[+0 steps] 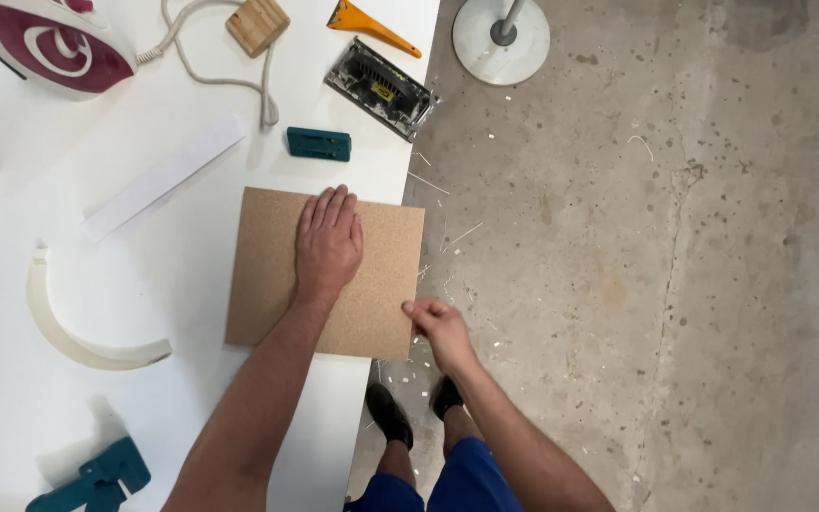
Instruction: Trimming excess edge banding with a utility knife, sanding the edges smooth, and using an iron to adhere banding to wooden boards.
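Overhang risk: chipboard panel (277, 275) jutted past worktop (11, 427) edge. Left hand (328, 243) lay flat, fingers together; right hand (436, 325) fingers seemingly pinched its edge. Uneven pull could've tipped it.

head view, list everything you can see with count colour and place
board: 1, brown, table edge
iron: 1, white and maroon, top left
cord: 1, white, beside iron
wood block: 1, tan, top
scraper: 1, orange, top
trimmer: 1, black and silver, table edge
teal block: 1, above board
strip: 1, white, left of board
curved strip: 1, cream, left
teal tool: 1, bottom left
stand base: 1, white, floor
left hand: flat on board
right hand: at board's right edge
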